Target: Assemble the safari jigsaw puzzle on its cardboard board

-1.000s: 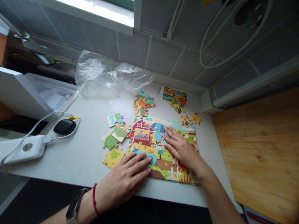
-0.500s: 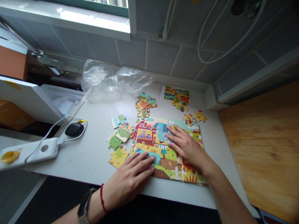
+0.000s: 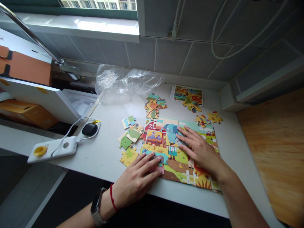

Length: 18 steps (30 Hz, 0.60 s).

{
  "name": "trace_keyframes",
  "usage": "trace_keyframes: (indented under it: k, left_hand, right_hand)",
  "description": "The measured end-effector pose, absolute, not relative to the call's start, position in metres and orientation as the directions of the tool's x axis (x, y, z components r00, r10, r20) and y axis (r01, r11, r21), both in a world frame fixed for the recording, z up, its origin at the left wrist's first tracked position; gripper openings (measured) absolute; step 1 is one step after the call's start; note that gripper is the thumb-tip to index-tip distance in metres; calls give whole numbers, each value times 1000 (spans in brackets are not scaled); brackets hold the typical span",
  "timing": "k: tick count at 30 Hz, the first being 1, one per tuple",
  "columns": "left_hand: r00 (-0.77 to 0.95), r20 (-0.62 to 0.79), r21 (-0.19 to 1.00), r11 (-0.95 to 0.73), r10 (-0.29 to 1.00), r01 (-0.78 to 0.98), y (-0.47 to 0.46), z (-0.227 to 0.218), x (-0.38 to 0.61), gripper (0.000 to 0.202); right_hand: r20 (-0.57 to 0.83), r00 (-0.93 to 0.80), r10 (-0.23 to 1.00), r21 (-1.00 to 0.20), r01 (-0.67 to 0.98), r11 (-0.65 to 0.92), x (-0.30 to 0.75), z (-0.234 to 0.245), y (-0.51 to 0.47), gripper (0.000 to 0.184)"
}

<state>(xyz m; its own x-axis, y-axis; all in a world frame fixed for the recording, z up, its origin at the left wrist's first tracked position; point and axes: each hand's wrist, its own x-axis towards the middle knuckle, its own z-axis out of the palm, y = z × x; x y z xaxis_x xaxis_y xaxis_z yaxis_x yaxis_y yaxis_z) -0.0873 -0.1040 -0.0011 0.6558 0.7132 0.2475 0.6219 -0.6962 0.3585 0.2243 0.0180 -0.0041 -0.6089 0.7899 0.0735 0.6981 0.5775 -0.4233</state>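
Note:
A colourful jigsaw puzzle (image 3: 174,166) with farm scenery lies on the white counter. My left hand (image 3: 140,175) rests palm down over its lower left part, fingers stretched onto blue and yellow pieces. My right hand (image 3: 201,150) lies flat with fingers spread on the puzzle's right side, fingertips beside the blue elephant piece (image 3: 171,133). Under the palms, parts of the picture are hidden. Loose green pieces (image 3: 133,134) and a yellow piece with a green shape (image 3: 129,155) lie left of the puzzle. Behind it sits a small pile of pieces (image 3: 153,106).
A picture card (image 3: 187,94) lies at the back, with loose pieces (image 3: 201,121) in front of it. Clear plastic bags (image 3: 128,82) sit by the tiled wall. To the left are a white power strip (image 3: 52,150) and a black case (image 3: 89,129); a wooden board (image 3: 273,142) stands right.
The camera view has shifted, so the whole scene sits farther right. Both hands stay on the puzzle in nearly the same places, fingers still stretched out.

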Motion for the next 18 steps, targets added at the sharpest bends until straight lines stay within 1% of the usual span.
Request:
trace_keyframes:
  k: [10,16,18]
  left_hand:
    - [630,241,282,-674,738,682,-115,-3,-87,54]
    - [609,274,308,-668,744,678,-117,-5,-85,56]
    - [572,314,330,-652,758,683,-119,-4,-85,55]
  right_hand:
    - [71,-587,807,-440,707,553,224,-4,16,40]
    - [78,-589,804,-421,712,562,224,-2,15,39]
    - [107,-592,798,-417,702,577,225,2,14,38]
